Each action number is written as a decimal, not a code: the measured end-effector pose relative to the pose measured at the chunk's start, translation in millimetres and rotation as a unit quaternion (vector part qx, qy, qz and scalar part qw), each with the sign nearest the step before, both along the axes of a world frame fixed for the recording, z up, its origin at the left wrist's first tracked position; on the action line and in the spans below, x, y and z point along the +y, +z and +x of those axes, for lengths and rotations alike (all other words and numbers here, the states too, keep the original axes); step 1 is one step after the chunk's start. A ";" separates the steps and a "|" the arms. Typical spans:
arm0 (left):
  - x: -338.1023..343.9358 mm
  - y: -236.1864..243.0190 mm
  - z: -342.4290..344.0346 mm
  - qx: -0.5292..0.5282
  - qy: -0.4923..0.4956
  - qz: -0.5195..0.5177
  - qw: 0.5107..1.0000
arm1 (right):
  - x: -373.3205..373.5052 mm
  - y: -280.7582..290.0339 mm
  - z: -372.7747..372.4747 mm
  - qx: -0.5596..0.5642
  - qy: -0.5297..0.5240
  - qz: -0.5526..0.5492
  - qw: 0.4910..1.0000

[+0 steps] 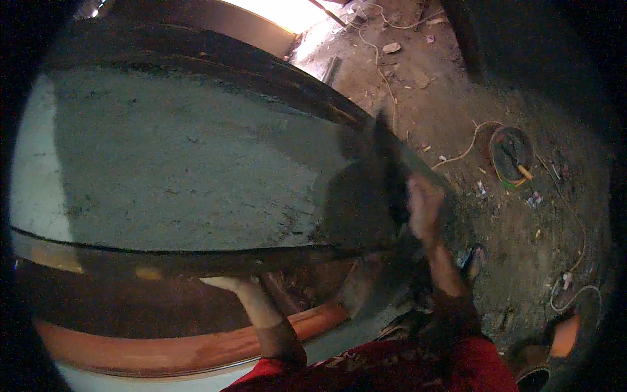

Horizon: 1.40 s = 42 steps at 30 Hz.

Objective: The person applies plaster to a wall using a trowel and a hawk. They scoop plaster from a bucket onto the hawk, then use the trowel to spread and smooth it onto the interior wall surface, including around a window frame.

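A large board-like panel spreads across the left and middle, its top coated with a rough grey-green layer (189, 157). My right hand (426, 206) is closed at the panel's right end, smeared by motion, on a long dark flat tool (390, 170) that stands out against the grey; its exact kind is too blurred to tell. My left hand (228, 283) lies under the panel's near edge (215, 261), fingers stretched to the left and partly hidden by that edge.
An orange-brown curved rim (196, 346) runs below the panel. On the dirty floor at right sit a round shallow pan (511, 157) with a wooden-handled tool, a pale cord (460, 155) and scattered scraps. An orange object (565, 335) stands at the lower right.
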<state>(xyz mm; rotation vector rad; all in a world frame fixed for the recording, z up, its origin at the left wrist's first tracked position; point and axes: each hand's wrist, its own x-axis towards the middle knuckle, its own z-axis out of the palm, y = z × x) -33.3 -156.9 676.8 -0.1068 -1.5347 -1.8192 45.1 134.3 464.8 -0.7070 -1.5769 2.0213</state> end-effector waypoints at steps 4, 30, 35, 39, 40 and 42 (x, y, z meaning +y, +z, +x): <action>1.3 17.4 10.1 0.031 -0.034 -0.021 0.999 | 6.7 -32.0 -31.4 0.080 0.012 -0.037 0.996; 31.2 6.3 -2.0 -0.018 -0.018 0.054 0.998 | -7.7 73.4 -52.1 0.128 0.034 -0.061 0.989; 32.6 10.4 2.2 -0.059 -0.034 0.119 0.991 | -6.0 215.3 -34.4 0.272 0.130 0.148 0.942; 40.6 12.1 -6.5 -0.075 -0.032 0.123 0.989 | 6.2 268.7 -49.7 0.274 -0.016 0.297 0.915; 30.8 7.9 -11.1 -0.073 -0.062 0.131 0.987 | 13.2 276.7 -58.3 0.252 -0.069 0.307 0.915; 23.9 2.7 -21.4 -0.071 -0.102 0.152 0.981 | 12.2 277.0 -68.6 0.229 -0.016 0.312 0.922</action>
